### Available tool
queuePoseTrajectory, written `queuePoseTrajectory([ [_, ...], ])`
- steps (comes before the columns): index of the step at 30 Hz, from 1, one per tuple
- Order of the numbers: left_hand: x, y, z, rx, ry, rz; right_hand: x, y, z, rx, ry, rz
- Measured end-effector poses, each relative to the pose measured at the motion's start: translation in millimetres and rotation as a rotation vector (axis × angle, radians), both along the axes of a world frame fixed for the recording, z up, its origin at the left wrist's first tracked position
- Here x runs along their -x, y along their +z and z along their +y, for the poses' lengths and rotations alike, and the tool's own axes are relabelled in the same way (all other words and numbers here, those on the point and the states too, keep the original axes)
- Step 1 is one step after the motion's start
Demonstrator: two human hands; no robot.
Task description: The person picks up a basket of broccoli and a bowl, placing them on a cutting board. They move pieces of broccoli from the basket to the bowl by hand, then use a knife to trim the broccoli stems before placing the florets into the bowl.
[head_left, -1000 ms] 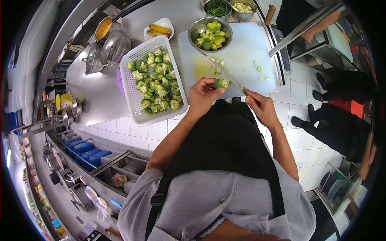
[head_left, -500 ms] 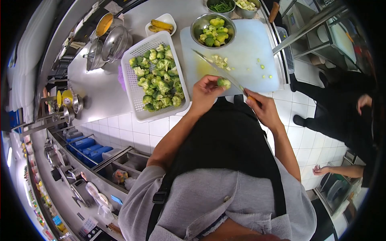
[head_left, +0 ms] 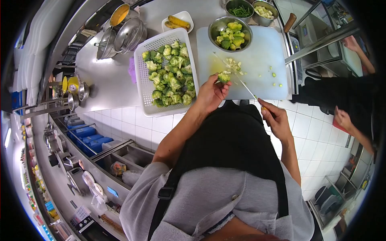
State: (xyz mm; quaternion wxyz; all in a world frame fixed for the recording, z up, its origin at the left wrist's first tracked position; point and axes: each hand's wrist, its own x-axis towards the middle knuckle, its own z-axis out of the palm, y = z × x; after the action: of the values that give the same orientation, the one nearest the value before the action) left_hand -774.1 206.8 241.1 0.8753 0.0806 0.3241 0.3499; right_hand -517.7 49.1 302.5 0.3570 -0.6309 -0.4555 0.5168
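My left hand (head_left: 211,96) holds a broccoli floret (head_left: 223,77) above the near edge of the white cutting board (head_left: 261,60). My right hand (head_left: 274,119) grips the handle of a long knife (head_left: 237,76), whose blade runs up and left across the board past the floret to a small pile of cut stem pieces (head_left: 234,64). A steel bowl (head_left: 230,34) of trimmed broccoli sits at the board's far side. A white perforated basket (head_left: 140,76) full of broccoli florets stands just left of the board.
Steel pots and strainers (head_left: 120,36) sit far left on the steel counter. A white dish with yellow pieces (head_left: 177,22) and two small steel bowls (head_left: 249,9) stand at the back. Another person's arm (head_left: 350,124) and dark clothing are at the right, above the tiled floor.
The view has shifted, so everything sits further right in the frame. My left hand still holds the floret at the blade. A person at the right has moved closer, arm extended.
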Motion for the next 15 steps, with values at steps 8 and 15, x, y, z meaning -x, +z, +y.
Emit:
queuePoseTrajectory([
  [8,1.1,5.1,4.0,0.013,0.023,-0.082,4.8,-1.4,5.9,-0.038,0.039,-0.075],
  [15,0.8,18.2,-4.3,-0.166,-0.053,0.028,17.9,-28.1,37.4,-0.071,0.019,-0.154],
])
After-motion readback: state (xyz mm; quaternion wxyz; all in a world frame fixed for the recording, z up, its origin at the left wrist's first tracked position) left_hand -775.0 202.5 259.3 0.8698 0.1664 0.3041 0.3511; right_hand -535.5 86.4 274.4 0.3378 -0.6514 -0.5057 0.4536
